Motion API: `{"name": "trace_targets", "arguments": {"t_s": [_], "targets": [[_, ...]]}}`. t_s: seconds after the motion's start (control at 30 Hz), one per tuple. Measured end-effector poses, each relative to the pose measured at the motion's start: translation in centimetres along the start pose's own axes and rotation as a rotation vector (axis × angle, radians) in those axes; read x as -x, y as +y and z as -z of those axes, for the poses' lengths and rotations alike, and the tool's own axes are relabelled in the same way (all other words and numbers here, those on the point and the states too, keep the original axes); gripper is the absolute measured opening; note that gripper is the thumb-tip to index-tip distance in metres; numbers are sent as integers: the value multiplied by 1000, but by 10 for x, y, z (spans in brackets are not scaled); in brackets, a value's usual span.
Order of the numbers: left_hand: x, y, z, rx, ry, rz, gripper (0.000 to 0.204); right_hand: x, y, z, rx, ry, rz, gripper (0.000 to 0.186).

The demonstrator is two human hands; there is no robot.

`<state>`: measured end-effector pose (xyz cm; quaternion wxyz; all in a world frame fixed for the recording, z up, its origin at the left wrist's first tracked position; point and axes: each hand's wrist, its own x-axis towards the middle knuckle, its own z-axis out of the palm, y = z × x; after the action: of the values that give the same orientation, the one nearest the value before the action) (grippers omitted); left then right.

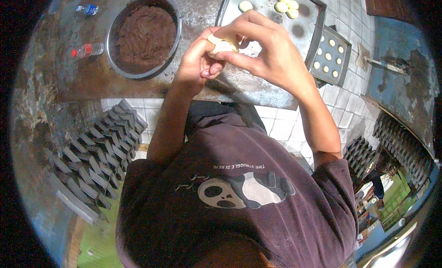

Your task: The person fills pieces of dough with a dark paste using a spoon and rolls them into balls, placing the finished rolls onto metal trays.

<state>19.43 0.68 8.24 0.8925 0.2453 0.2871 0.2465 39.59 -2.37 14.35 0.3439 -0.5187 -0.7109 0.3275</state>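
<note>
A pale, soft piece of dough [220, 45] is held between both hands above the metal table [78, 79]. My left hand [195, 61] cradles it from the left with curled fingers, while my right hand [271, 54] grips it from the right, index finger arched over it and thumb along its front. Just left of my hands is a large metal bowl [110, 37] of dark brown, crumbly paste [145, 33]. Behind my right hand lies a baking tray [306, 8] bearing several small pale dough rounds [287, 8].
A second tray [332, 77] with dough rounds sits at the right. Two plastic bottles [86, 9] [92, 50] lie left of the bowl. Stacked angled metal pieces [92, 153] stand at lower left, similar stacks [391, 139] at right. Another person [376, 187] appears small at the right rim.
</note>
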Motion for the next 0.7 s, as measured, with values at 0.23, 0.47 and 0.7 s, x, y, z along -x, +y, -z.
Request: {"name": "trace_targets", "arguments": {"t_s": [0.23, 0.47, 0.7], "targets": [[-7, -11, -26, -458, 150, -238, 29, 13, 8, 16, -214, 86, -239, 32], [-12, -11, -51, -382, 167, -367, 27, 11, 8, 22, 74, 47, 119, 60], [-16, -1, -54, -7, 216, -162, 43, 16, 41, 6, -245, 222, -48, 27]]}}
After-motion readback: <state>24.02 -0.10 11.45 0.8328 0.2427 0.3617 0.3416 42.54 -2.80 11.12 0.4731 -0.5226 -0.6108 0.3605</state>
